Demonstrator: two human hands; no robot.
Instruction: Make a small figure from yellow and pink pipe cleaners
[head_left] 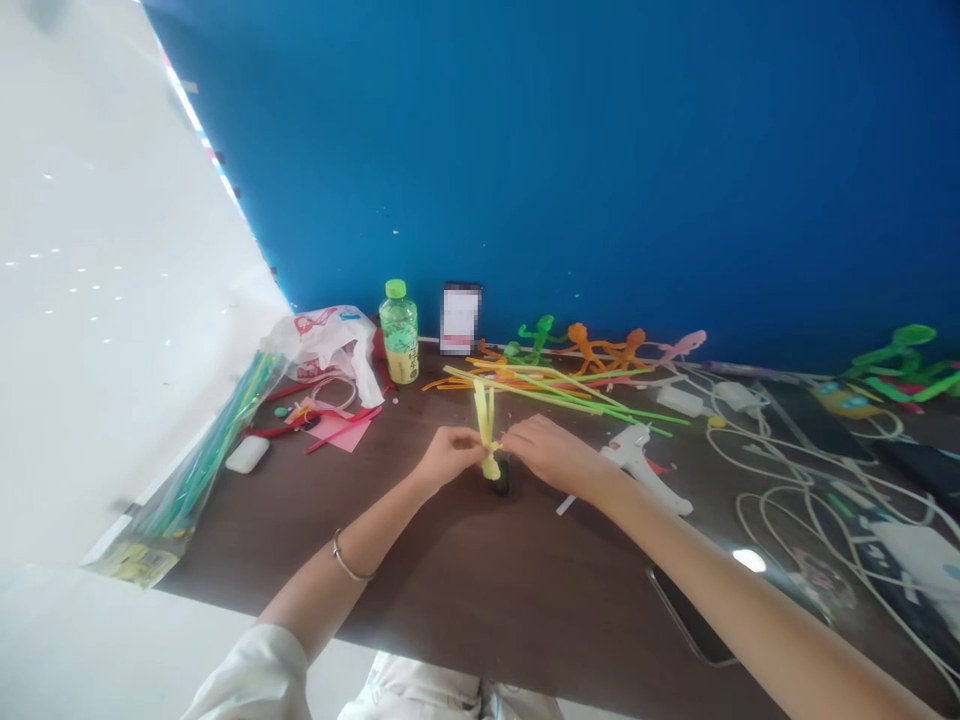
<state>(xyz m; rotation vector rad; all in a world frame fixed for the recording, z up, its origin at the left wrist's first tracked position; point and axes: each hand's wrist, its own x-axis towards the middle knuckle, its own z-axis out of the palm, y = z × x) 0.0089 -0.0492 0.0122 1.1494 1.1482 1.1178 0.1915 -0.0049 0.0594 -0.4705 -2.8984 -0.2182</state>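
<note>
A pale yellow pipe-cleaner piece (484, 412) stands upright over the middle of the table, two long strands pointing up and a thicker wound part below. My left hand (452, 456) pinches it from the left at its middle. From the other side, my right hand (546, 452) has its fingers closed on a short side end of the same piece. The fingertips partly cover the spot where the strands meet. A small dark object (500, 476) sits just behind the wound part. Loose yellow, green and orange pipe cleaners (555, 385) lie spread beyond my hands.
Right of my hands are a white glue gun (646, 470), a phone (694, 620) and tangled white cables (780, 470). Along the blue wall stand a bottle (399, 335) and pipe-cleaner figures (581, 345). At left lie a plastic bag (330, 345), packed pipe cleaners (202, 460) and a white case (247, 455).
</note>
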